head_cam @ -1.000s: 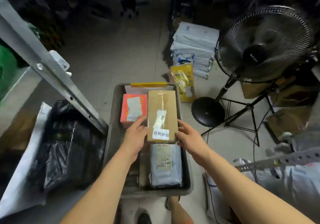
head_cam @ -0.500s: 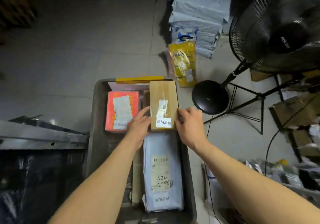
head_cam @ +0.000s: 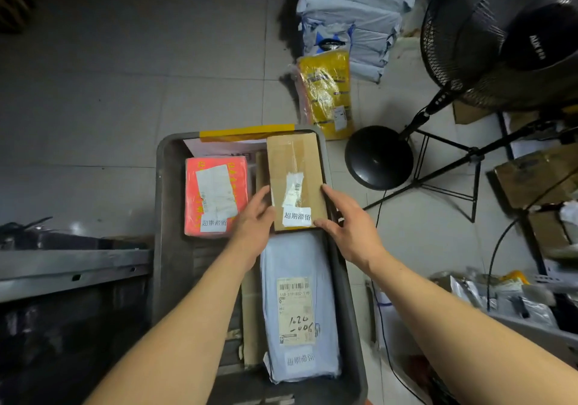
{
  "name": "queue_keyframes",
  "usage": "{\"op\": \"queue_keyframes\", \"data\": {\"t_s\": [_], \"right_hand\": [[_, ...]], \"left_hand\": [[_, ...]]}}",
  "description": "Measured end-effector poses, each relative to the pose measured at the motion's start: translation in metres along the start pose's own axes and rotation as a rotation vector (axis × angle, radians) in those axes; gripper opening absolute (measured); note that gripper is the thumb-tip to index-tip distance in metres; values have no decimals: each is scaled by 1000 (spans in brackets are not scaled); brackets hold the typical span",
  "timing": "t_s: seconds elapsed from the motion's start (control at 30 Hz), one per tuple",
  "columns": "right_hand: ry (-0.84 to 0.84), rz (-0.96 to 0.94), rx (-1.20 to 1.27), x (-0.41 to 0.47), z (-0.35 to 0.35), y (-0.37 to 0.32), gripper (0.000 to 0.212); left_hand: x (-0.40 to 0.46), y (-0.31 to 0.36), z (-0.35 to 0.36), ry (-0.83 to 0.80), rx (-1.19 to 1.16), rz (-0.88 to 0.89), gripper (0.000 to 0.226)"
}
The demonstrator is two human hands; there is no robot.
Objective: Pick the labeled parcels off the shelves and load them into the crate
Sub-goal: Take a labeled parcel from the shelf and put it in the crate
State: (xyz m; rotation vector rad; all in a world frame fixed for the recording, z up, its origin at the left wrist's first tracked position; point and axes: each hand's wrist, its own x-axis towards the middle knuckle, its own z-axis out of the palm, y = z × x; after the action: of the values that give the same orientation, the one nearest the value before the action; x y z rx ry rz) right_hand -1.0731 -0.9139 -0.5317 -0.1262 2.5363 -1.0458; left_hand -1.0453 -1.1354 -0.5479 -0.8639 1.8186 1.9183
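A dark grey crate [head_cam: 162,217] stands on the floor below me. Inside lie a red parcel [head_cam: 215,195] with white labels at the far left, a long grey mailer [head_cam: 300,304] with a barcode label at the near right, and flat envelopes at the far end. A brown cardboard box [head_cam: 294,167] with a white label lies in the far right corner. My left hand [head_cam: 255,217] touches its left side with straight fingers. My right hand [head_cam: 347,223] lies against its right side, thumb at the near corner.
A black pedestal fan [head_cam: 516,38] with a round base [head_cam: 378,157] stands right of the crate, cables trailing. A yellow bag [head_cam: 327,92] and stacked grey mailers [head_cam: 353,13] lie beyond. A metal shelf rail [head_cam: 72,267] is at left; cardboard boxes [head_cam: 531,179] at right.
My view has tipped down over the crate. The brown box has gone from above the crate down into its far right corner, with both hands staying at its sides.
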Motion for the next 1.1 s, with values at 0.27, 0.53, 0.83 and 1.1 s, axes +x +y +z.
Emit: {"op": "queue_keyframes", "data": {"t_s": [0.27, 0.53, 0.83, 1.1], "right_hand": [[-118, 43, -38, -10, -14, -14, 76], [37, 60, -95, -70, -45, -47, 45], [243, 135, -446, -247, -78, -32, 35], [417, 469, -446, -469, -61, 16, 34]], "left_hand": [[-36, 36, 1, -4, 140, 20, 54], [-111, 74, -1, 45, 718, 229, 32], [-187, 45, 69, -300, 1343, 798, 33], [-327, -38, 162, -711, 1488, 1055, 42]]}}
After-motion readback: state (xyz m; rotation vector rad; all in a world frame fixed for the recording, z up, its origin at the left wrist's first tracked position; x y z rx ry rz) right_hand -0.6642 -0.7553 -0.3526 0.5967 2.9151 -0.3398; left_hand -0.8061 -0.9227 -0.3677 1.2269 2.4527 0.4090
